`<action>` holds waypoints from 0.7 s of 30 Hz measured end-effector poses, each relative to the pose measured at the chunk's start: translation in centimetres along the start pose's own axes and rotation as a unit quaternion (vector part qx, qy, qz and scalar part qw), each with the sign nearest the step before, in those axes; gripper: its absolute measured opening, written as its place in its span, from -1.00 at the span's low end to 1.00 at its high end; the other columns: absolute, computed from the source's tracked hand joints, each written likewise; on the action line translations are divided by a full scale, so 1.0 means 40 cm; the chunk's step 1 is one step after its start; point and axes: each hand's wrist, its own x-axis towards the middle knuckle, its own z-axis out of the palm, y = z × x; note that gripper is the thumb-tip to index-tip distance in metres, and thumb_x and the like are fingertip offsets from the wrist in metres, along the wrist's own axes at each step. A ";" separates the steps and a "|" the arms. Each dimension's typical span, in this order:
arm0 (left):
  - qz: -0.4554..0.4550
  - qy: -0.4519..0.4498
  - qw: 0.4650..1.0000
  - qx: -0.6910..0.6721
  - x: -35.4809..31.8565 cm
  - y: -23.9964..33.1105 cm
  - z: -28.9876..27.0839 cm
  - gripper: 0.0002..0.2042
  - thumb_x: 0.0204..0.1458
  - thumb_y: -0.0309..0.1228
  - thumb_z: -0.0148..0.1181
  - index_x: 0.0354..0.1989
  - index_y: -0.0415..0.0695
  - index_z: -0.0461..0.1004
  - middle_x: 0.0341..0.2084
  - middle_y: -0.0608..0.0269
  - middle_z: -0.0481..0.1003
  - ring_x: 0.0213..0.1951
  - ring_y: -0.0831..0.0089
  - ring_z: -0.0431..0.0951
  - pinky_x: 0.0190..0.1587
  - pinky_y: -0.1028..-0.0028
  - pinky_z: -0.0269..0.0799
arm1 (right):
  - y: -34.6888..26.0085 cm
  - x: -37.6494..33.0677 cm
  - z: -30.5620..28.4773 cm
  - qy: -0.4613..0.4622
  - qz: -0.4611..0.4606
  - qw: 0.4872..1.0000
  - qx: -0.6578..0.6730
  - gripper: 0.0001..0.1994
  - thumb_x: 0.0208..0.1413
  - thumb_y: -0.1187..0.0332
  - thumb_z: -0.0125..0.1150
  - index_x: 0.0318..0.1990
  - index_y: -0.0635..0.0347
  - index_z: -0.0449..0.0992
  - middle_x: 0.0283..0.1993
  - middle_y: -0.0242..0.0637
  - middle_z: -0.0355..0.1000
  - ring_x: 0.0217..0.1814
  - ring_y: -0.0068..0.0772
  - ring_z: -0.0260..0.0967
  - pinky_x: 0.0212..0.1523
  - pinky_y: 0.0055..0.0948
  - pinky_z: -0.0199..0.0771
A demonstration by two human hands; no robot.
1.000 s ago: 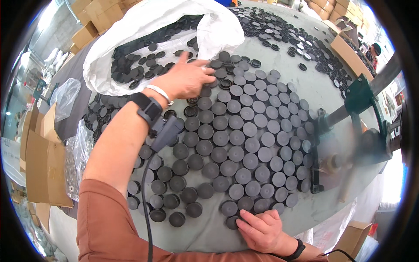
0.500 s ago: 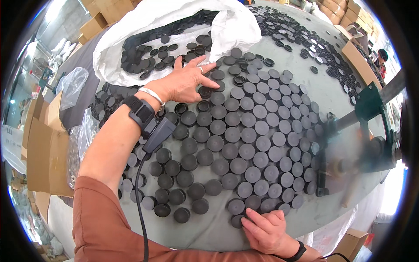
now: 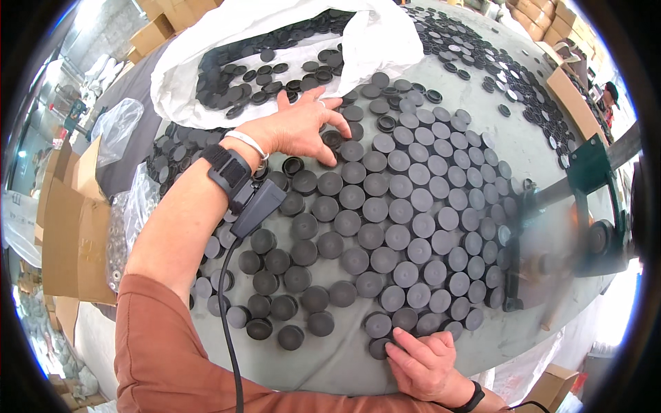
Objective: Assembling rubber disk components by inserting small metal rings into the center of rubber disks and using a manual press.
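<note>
Head view: grey table (image 3: 282, 366), white sack (image 3: 173, 77) at far left, left hand (image 3: 297, 129) spread, its thumb (image 3: 326, 156) now swung out, seemingly widening its reach, right hand (image 3: 428, 366) curled, pinch unclear, both by black caps (image 3: 399, 162) massed mid-table.

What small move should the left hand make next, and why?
The left hand should probably pinch the hollow-side-up dark cap between its thumb and index finger. It is spread open with that cap lying between the two, while most of the grouped caps show flat tops. The right hand is farther off, at the group's near edge.
</note>
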 end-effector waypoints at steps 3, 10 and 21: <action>-0.014 0.048 0.991 0.125 0.008 -0.043 -0.004 -0.65 -0.23 -0.29 0.31 -0.15 0.20 0.57 0.28 0.40 0.21 0.38 0.16 -0.11 0.26 -0.33 -0.45 | -0.002 -0.002 -0.001 -0.004 -0.001 1.000 0.003 -0.59 -0.40 0.46 0.34 -0.21 0.09 0.57 -0.01 -0.31 0.45 -0.39 -0.48 0.26 -0.34 -0.42 0.10; 0.030 0.134 0.983 0.124 -0.068 -0.084 -0.017 -0.80 -0.20 -0.35 0.29 -0.32 0.05 0.62 0.01 0.44 0.47 0.26 0.33 0.16 0.28 -0.15 -0.21 | -0.006 0.003 0.000 0.001 0.002 1.000 -0.006 -0.60 -0.39 0.47 0.34 -0.22 0.09 0.56 0.00 -0.31 0.45 -0.41 -0.47 0.25 -0.34 -0.41 0.09; 0.025 0.061 0.993 0.094 -0.105 -0.092 -0.005 -0.84 -0.21 -0.37 0.30 -0.39 -0.05 0.61 -0.47 0.22 0.50 -0.28 0.25 0.50 -0.19 0.33 0.41 | -0.008 0.005 -0.003 -0.013 0.006 1.000 -0.006 -0.61 -0.38 0.47 0.33 -0.23 0.10 0.55 0.00 -0.30 0.45 -0.40 -0.44 0.25 -0.32 -0.40 0.12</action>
